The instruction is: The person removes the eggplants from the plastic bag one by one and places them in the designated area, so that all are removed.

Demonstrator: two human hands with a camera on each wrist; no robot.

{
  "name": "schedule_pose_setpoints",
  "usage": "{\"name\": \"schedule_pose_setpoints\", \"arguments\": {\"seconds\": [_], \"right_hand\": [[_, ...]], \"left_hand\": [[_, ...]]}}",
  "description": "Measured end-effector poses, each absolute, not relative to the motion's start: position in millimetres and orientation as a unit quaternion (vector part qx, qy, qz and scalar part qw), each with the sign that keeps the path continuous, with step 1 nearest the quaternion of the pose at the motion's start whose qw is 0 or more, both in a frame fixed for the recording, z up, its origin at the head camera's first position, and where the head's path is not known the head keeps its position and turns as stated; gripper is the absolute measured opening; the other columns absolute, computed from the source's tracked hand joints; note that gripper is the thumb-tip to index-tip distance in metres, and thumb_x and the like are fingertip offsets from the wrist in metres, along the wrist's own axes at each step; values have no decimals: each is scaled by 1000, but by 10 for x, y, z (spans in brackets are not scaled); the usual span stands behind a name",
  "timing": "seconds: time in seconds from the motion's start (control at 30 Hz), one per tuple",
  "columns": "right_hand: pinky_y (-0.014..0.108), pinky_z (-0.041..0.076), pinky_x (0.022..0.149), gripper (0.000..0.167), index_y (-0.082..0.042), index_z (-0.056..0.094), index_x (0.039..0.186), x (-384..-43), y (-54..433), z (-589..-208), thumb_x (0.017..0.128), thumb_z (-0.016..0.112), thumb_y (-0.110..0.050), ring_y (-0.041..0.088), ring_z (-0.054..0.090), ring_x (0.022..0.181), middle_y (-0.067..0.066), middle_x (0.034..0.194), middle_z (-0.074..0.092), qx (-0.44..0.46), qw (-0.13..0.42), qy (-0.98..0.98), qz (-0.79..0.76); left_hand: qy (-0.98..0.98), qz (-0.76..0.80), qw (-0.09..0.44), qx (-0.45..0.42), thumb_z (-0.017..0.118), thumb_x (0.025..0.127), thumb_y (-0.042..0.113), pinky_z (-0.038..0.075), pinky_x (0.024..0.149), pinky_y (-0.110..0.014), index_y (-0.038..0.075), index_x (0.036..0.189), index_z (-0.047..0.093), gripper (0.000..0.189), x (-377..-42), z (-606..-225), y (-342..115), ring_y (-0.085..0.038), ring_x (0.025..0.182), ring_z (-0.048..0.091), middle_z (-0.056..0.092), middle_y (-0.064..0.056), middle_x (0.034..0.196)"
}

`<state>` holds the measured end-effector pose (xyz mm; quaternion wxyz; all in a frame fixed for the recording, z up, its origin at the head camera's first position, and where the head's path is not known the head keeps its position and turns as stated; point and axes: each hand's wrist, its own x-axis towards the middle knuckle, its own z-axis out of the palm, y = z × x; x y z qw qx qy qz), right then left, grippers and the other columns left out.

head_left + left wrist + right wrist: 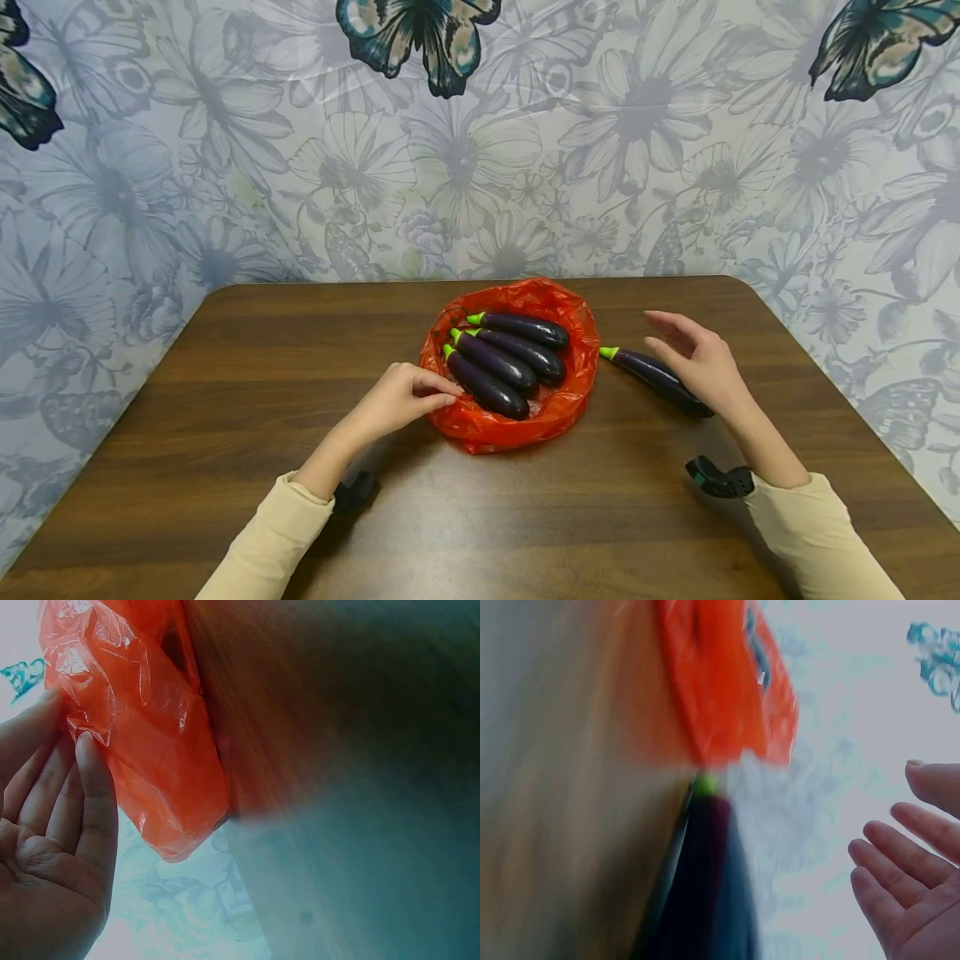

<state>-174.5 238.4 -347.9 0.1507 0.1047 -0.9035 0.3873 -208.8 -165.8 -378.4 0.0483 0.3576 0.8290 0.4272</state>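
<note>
A red plastic bag (480,437) with its rim rolled open stands near the far side of the table. Several dark purple eggplants (491,367) with green stem ends lie inside it, side by side. My left hand (393,408) pinches the bag's left front rim between thumb and fingers; the left wrist view shows the fingertips at the crinkled film (150,750). One more eggplant (652,377) lies on the table just right of the bag, its stem end pointing at it. Over this one hovers my right hand (701,358), fingers loosely extended and holding nothing.
The brown wooden table (262,400) has rounded far corners and meets a wall covering (465,183) printed with grey flowers and teal butterflies. Each wrist carries a small black camera device (720,477).
</note>
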Motion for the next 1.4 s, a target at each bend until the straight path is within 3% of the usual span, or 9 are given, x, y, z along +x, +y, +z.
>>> {"name": "schedule_pose_setpoints", "arguments": {"seconds": [0.17,0.27,0.53,1.2,1.4], "right_hand": [[42,42,89,40,2,55,126,-1965,2008,-3481,91,63,-15,33,54,109,19,123,57,135,126,-888,420],[47,41,89,40,3,55,126,-2089,1825,-3523,91,63,-14,35,54,109,21,123,56,146,101,-884,433],[46,42,88,39,3,56,125,-2316,1527,-3637,88,65,-5,36,55,107,21,121,57,140,90,-897,409],[46,42,88,41,4,59,121,-2454,1402,-3825,85,71,-11,34,56,103,20,116,60,120,66,-935,327],[48,40,90,40,4,60,120,-2475,1396,-3831,85,70,-13,35,55,104,20,116,60,119,56,-939,319]], "left_hand": [[826,430,47,362,70,85,9,45,62,-24,9,94,76,11,-2091,-3789,-1664,-6,76,60,70,4,89],[825,430,46,364,70,84,9,45,61,-23,9,93,76,11,-2096,-3797,-1669,-6,75,59,70,5,89],[825,429,47,365,70,85,9,44,61,-23,9,94,76,11,-2102,-3797,-1680,-6,74,58,70,5,89],[826,430,53,360,70,84,9,47,65,-25,9,94,76,12,-2085,-3784,-1688,-7,81,62,70,4,90],[826,428,54,363,70,85,9,43,60,-23,9,94,76,11,-2090,-3787,-1689,-5,72,57,70,5,89]]}}
